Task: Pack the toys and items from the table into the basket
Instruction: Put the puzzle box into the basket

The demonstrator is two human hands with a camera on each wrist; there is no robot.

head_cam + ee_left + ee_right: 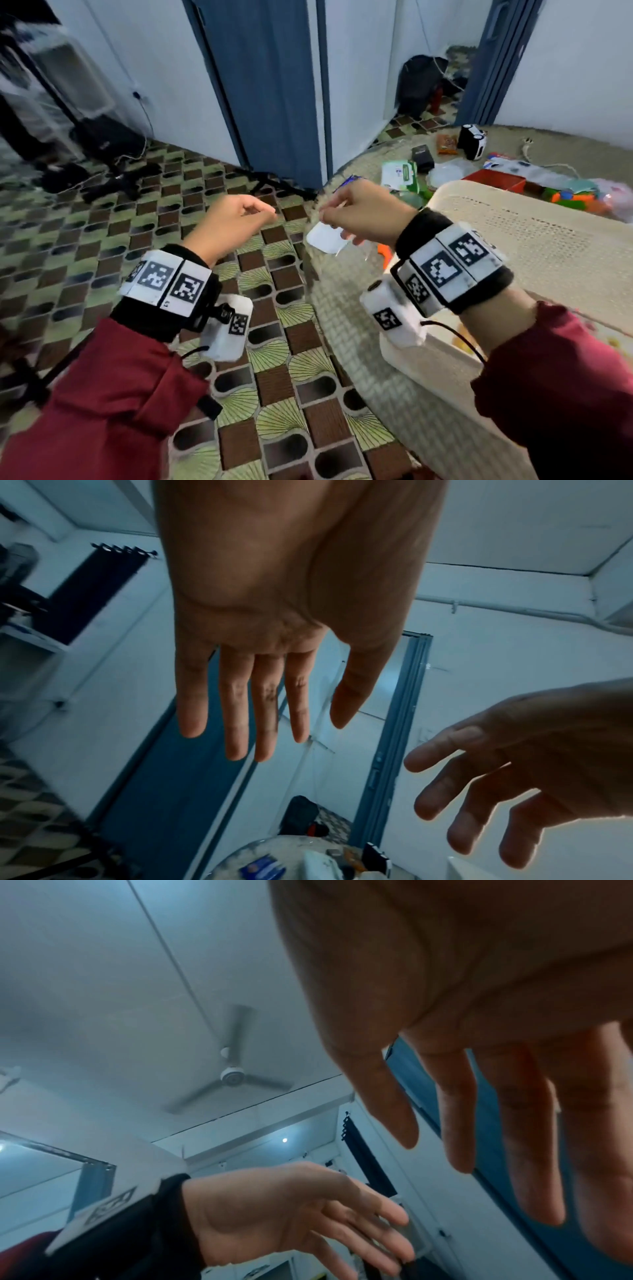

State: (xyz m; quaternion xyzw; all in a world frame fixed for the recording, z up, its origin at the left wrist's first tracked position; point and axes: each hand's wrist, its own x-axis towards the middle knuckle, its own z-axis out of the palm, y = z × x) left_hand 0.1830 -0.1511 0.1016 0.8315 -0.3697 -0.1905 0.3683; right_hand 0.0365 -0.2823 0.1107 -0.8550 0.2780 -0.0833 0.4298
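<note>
The cream basket (534, 246) stands on the round table (356, 342) at my right. My right hand (329, 214) hovers over the table's left edge, above a flat white item (325, 238), and holds nothing. In the right wrist view the right hand's fingers (459, 1123) hang straight and empty. My left hand (260, 212) floats over the floor left of the table, loosely curled and empty; the left wrist view shows its fingers (236, 723) straight. A white toy car (472, 140), a green-white wipes pack (399, 174), a black box (423, 157) and colourful toys (575, 200) lie beyond the basket.
A red tray (493, 180), an orange packet (447, 144) and a white power strip (527, 169) also lie on the far side of the table. A blue-white packet (347, 181) sits behind my right hand. Patterned tile floor (137, 212) spreads to the left, with blue doors (274, 85) ahead.
</note>
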